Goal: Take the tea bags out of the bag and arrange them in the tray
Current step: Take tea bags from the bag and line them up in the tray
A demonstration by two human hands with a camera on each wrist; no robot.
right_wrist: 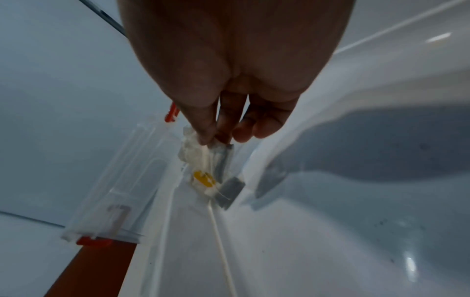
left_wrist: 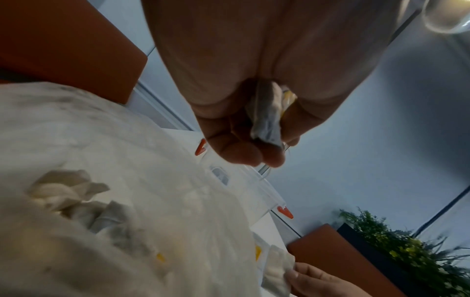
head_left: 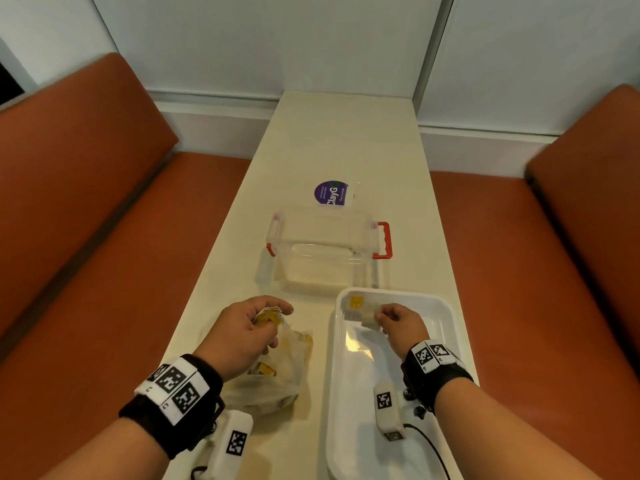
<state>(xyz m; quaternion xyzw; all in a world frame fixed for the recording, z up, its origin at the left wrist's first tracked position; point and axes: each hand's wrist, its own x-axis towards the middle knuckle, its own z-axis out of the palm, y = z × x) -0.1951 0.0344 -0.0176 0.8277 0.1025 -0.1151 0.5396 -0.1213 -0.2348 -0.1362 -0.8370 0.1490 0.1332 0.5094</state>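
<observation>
We judge the placing step is under way: low in the frame, the crumpled translucent plastic bag [head_left: 277,372] lies left of the white rectangular plastic tray [head_left: 446,327], and the left hand [head_left: 242,332] grips a bunch of yellow-tagged tea bags [head_left: 268,315] above it. Higher up, the right hand [head_left: 401,325] pinches a white tea bag [head_left: 369,318] at the tray's upper left corner — next it wants letting go, flat. How many bags the left fist holds we cannot tell — blur and fingers hide them.

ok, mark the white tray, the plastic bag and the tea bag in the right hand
white tray [head_left: 446,308], head view, bare far right rim.
plastic bag [head_left: 273,386], head view, crumpled middle of the bag on the table.
tea bag [right_wrist: 193,150], right wrist view, white pouch just below the pinching fingertips of the right hand [right_wrist: 229,112].
</observation>
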